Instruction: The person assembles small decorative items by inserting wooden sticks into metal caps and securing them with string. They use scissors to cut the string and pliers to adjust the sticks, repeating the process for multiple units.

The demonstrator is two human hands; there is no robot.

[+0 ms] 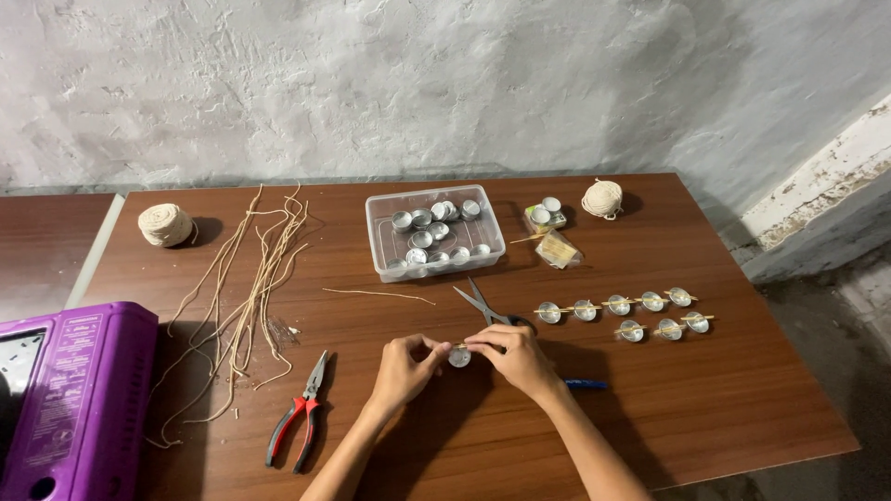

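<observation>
Pinching a small metal candle cup (pixel 459 357) near the table's (pixel 724 408) front edge, the left hand (pixel 406 366) and right hand (pixel 515 357) hold it together. Eight finished cups with sticks (pixel 617 304) lie in rows. Many empty cups wait in the clear plastic box (pixel 434 234).

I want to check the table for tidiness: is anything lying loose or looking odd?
The cut strings sprawl in a loose tangle at the table's left. The scissors lie open right behind the hands, left hand, right hand, which hold a small metal cup.
</observation>
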